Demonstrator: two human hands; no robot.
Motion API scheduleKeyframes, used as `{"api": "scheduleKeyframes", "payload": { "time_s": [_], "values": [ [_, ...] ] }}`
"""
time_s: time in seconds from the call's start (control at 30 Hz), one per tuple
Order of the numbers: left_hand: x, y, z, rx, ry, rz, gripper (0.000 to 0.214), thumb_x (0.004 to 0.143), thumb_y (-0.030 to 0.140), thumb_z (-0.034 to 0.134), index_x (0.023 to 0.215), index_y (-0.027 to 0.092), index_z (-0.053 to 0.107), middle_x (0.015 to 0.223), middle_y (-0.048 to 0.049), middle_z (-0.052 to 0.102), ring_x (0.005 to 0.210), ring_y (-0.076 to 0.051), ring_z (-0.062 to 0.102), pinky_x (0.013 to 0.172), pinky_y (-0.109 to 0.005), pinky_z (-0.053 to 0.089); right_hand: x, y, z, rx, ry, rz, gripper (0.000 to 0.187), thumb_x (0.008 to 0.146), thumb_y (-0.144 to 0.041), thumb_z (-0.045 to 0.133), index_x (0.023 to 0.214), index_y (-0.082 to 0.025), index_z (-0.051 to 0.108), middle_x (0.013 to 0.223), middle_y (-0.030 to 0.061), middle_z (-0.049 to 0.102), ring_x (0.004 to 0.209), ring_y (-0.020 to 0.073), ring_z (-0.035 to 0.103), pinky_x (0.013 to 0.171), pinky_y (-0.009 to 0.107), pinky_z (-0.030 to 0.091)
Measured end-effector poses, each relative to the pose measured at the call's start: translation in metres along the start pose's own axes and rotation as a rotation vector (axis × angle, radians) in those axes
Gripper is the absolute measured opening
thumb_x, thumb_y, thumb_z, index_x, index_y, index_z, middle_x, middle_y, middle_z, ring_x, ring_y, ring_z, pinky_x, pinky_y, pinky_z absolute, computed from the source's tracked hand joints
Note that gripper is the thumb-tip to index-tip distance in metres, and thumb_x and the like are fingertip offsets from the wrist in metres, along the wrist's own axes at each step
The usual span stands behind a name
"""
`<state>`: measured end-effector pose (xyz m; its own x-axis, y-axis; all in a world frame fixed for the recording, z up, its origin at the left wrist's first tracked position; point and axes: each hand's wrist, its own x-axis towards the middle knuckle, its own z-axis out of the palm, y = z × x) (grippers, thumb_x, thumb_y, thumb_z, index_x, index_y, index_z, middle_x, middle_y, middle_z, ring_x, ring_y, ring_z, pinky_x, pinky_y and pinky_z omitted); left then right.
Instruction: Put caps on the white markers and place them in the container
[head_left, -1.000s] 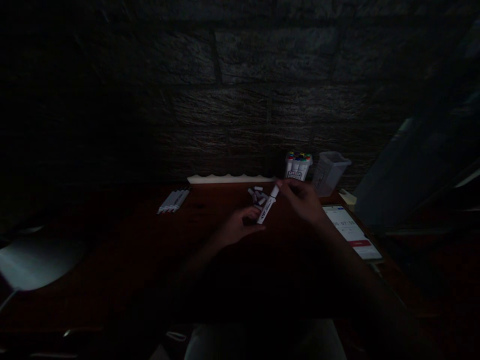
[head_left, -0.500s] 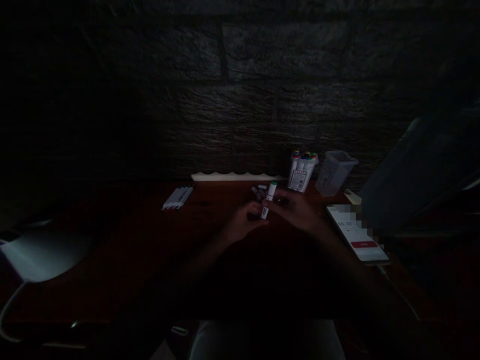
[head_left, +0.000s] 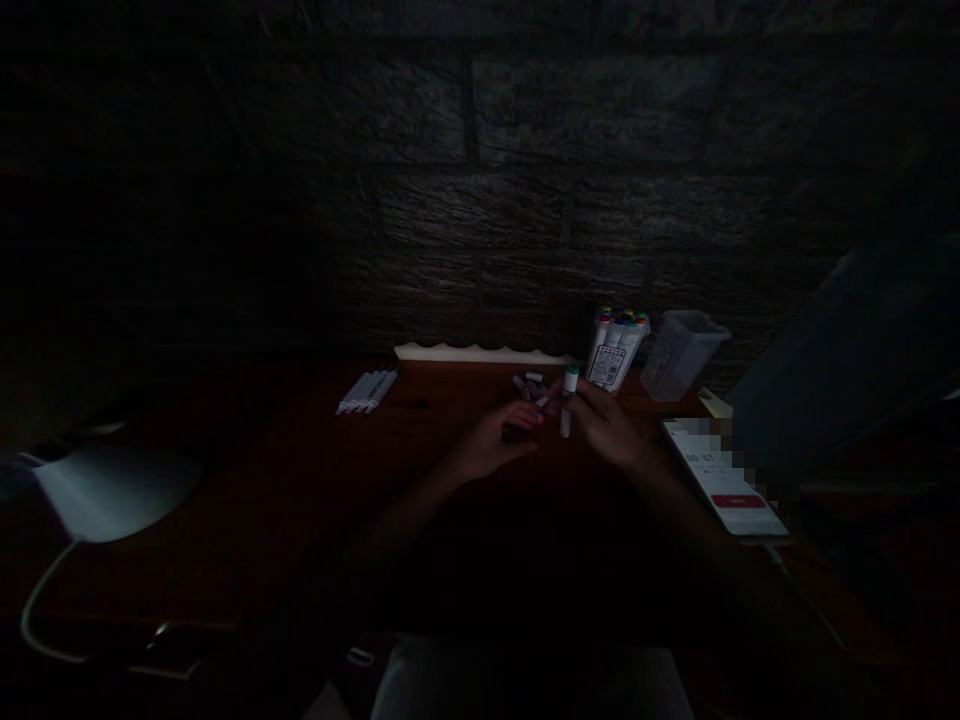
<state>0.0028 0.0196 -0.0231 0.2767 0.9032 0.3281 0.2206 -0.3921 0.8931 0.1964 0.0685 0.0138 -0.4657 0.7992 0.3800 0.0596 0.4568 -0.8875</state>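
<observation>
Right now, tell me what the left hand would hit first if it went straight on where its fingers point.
Probably the white green-capped marker held upright in the right hand; the left hand points at it, though depth is unclear.

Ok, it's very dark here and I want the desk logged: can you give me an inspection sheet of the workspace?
Surface: red-brown table, dimly lit.
Work items: marker held upright, green cap on top; loose caps just behind it.
Clutter: marker box, clear bin, row of markers, lit phone, white strip.
Hands: right hand grips the marker; left hand curled beside it, contents unclear.
Cables: white cable at the left edge.
Surroundings: stone wall behind.
</observation>
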Motion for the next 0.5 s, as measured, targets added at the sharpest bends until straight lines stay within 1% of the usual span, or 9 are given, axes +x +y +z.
{"api": "scheduleKeyframes", "payload": {
  "time_s": [0.07, 0.1, 0.13, 0.2, 0.27, 0.3, 0.4, 0.5],
  "values": [
    [0.000, -0.001, 0.000, 0.031, 0.023, -0.002, 0.043, 0.073, 0.019, 0.075, 0.112, 0.016, 0.059, 0.110, -0.0093, 0.067, 0.097, -0.019, 0.063, 0.092, -0.039, 0.048, 0.001, 0.003, 0.003, 0.125, 0.054, 0.070, 0.017, 0.083, -0.031, 0.050, 0.078, -0.021, 0.062, 0.070, -0.0009, 0.062, 0.067, 0.0148, 0.056, 0.063, 0.027, 0.044],
    [0.001, -0.002, -0.001, 0.043, 0.034, -0.003, 0.043, 0.074, 0.019, 0.075, 0.113, 0.016, 0.058, 0.109, -0.0092, 0.067, 0.095, -0.019, 0.063, 0.091, -0.039, 0.049, 0.003, 0.003, 0.005, 0.202, 0.070, 0.090, 0.019, 0.083, -0.035, 0.052, 0.072, -0.021, 0.060, 0.065, -0.0014, 0.058, 0.064, 0.0140, 0.053, 0.060, 0.026, 0.043],
    [0.001, -0.002, -0.001, 0.056, 0.044, -0.002, 0.043, 0.074, 0.019, 0.075, 0.114, 0.016, 0.058, 0.109, -0.0090, 0.067, 0.094, -0.018, 0.063, 0.090, -0.038, 0.049, 0.004, 0.004, 0.008, 0.287, 0.077, 0.105, 0.025, 0.082, -0.041, 0.053, 0.067, -0.021, 0.057, 0.061, -0.0019, 0.054, 0.060, 0.0131, 0.050, 0.056, 0.025, 0.041],
    [0.001, -0.002, 0.000, 0.088, 0.056, 0.010, 0.042, 0.075, 0.020, 0.074, 0.114, 0.017, 0.058, 0.109, -0.0083, 0.068, 0.093, -0.018, 0.063, 0.089, -0.037, 0.049, 0.006, 0.002, 0.012, 0.470, 0.091, 0.140, 0.042, 0.080, -0.059, 0.054, 0.062, -0.021, 0.051, 0.054, -0.0029, 0.046, 0.051, 0.0115, 0.043, 0.048, 0.025, 0.037],
    [0.000, -0.001, 0.000, 0.124, 0.059, 0.014, 0.041, 0.076, 0.020, 0.073, 0.114, 0.018, 0.058, 0.108, -0.0073, 0.068, 0.094, -0.018, 0.063, 0.089, -0.036, 0.049, 0.007, -0.004, 0.013, 0.627, 0.118, 0.192, 0.058, 0.074, -0.077, 0.048, 0.058, -0.022, 0.046, 0.049, -0.0043, 0.037, 0.043, 0.0096, 0.034, 0.041, 0.024, 0.031],
    [0.000, 0.000, 0.001, 0.136, 0.060, 0.012, 0.041, 0.077, 0.021, 0.072, 0.115, 0.018, 0.058, 0.108, -0.0070, 0.068, 0.094, -0.018, 0.063, 0.089, -0.036, 0.049, 0.007, -0.007, 0.012, 0.682, 0.125, 0.221, 0.063, 0.070, -0.083, 0.044, 0.055, -0.022, 0.043, 0.046, -0.0051, 0.033, 0.040, 0.0086, 0.030, 0.038, 0.024, 0.028],
    [0.000, 0.001, 0.002, 0.152, 0.067, 0.003, 0.040, 0.078, 0.021, 0.071, 0.115, 0.018, 0.058, 0.107, -0.0071, 0.069, 0.094, -0.018, 0.063, 0.088, -0.036, 0.049, 0.006, -0.014, 0.008, 0.758, 0.105, 0.293, 0.070, 0.065, -0.090, 0.039, 0.046, -0.023, 0.030, 0.042, -0.0072, 0.021, 0.035, 0.0063, 0.022, 0.034, 0.022, 0.020],
    [0.000, 0.001, 0.002, 0.171, 0.056, 0.010, 0.038, 0.079, 0.021, 0.070, 0.115, 0.017, 0.058, 0.109, -0.0076, 0.068, 0.096, -0.018, 0.063, 0.089, -0.036, 0.049, 0.005, -0.015, 0.004, 0.777, 0.117, 0.344, 0.069, 0.068, -0.085, 0.042, 0.043, -0.023, 0.027, 0.038, -0.0075, 0.019, 0.033, 0.0056, 0.019, 0.033, 0.022, 0.016]
  ]
}}
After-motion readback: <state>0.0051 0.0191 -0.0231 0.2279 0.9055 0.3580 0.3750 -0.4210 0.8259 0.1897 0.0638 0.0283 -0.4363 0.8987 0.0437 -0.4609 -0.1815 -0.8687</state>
